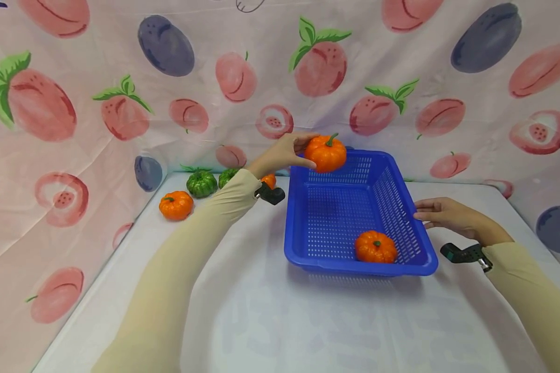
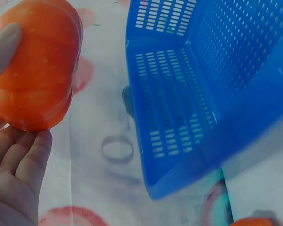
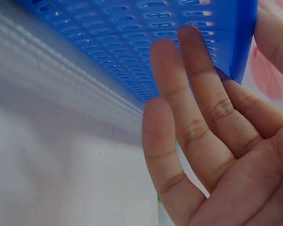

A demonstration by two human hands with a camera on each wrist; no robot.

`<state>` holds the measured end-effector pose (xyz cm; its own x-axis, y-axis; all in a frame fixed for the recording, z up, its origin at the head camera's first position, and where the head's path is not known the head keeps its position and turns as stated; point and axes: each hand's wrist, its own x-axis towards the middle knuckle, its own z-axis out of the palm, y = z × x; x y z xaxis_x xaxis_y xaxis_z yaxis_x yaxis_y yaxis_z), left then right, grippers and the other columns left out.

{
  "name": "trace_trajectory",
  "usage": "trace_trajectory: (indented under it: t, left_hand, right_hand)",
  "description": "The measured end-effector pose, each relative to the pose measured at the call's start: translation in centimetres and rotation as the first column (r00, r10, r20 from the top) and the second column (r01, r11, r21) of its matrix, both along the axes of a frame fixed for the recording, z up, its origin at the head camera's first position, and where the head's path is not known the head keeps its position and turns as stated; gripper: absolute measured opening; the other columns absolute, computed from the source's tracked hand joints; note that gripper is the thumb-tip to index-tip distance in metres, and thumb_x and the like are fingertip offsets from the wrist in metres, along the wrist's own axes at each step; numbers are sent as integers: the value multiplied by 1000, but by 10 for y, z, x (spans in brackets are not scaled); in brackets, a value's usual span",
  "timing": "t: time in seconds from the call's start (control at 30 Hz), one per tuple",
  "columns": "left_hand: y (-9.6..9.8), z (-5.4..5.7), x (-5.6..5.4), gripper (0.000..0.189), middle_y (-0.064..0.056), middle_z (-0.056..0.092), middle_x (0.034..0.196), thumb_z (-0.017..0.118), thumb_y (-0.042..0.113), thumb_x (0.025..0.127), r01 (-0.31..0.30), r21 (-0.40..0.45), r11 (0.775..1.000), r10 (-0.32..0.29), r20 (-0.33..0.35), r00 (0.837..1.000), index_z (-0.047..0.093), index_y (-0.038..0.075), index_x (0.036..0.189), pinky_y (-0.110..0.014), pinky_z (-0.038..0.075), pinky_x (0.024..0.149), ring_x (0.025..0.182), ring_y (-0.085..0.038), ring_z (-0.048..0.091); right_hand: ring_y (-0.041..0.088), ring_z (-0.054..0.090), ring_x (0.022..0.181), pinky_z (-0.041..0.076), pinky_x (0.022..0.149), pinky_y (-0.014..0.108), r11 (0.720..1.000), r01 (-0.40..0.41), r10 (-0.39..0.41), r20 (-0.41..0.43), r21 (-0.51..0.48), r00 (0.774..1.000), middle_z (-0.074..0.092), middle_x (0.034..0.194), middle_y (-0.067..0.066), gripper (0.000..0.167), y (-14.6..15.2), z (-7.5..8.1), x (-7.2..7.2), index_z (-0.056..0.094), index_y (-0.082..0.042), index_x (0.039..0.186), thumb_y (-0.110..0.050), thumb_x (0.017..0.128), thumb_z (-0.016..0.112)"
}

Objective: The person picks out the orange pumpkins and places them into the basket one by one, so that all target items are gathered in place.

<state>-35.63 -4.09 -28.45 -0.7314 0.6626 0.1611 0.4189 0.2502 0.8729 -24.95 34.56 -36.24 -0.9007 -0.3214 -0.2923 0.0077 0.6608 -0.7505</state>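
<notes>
My left hand [image 1: 287, 154] grips a small orange pumpkin [image 1: 326, 154] with a green stem, thumb on one side and fingers on the other. It is held above the far left part of a blue plastic basket [image 1: 300, 261] with slotted walls. In the left wrist view the pumpkin [image 2: 38, 66] appears beside the basket. My right hand [image 1: 450, 215] holds the basket's right rim, thumb at the rim's top and fingers [image 3: 169, 89] below it along the outer wall. Another orange pumpkin [image 1: 375, 247] sits inside the basket, in its near right corner.
Left of the basket on the white table [image 1: 242, 311] stand an orange pumpkin [image 1: 176, 205], a green pumpkin [image 1: 201, 184] and a second green pumpkin [image 1: 227, 177]. My left wrist partly hides one more orange pumpkin [image 1: 269, 181]. A fruit-print cloth [image 1: 205, 46] hangs behind.
</notes>
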Motion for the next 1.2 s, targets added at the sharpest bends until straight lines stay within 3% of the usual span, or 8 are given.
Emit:
trace_trajectory:
  t: [0.47, 0.7, 0.93, 1.2]
  left_hand:
    - [38, -8, 2, 74, -13, 49, 140, 73, 2, 78, 83, -24, 996, -83, -18, 996, 37, 2, 143, -27, 43, 105, 128, -20, 49]
    - [54, -15, 3, 73, -15, 45, 144, 71, -2, 79, 128, -12, 992, -127, 34, 991, 35, -1, 143, -23, 44, 103, 131, -22, 47]
    - [65, -27, 4, 72, -14, 46, 143, 71, 1, 80, 133, -75, 988, -133, 11, 991, 37, 1, 143, -28, 44, 104, 129, -23, 48]
    - [76, -36, 3, 73, -11, 46, 144, 73, 5, 80, 139, -160, 977, -142, -6, 990, 38, 5, 143, -21, 44, 103, 131, -19, 47]
  right_hand:
    - [10, 65, 101, 49, 96, 50, 1000, 1, -1, 4, 0, 1000, 48, 134, 31, 62, 0, 2, 0, 31, 13, 139, -28, 97, 50]
    - [6, 64, 99, 50, 96, 49, 1000, 5, -5, 7, -10, 1000, 50, 132, 31, 61, 0, 1, 0, 32, 14, 139, -27, 98, 50]
    - [2, 63, 95, 53, 92, 43, 1000, 6, -6, 15, -27, 1000, 51, 131, 31, 59, -1, 2, 0, 32, 14, 138, -25, 98, 50]
    - [2, 63, 96, 52, 93, 45, 1000, 7, -7, 13, -20, 1000, 51, 130, 32, 59, 0, 2, 0, 32, 14, 138, -25, 98, 50]
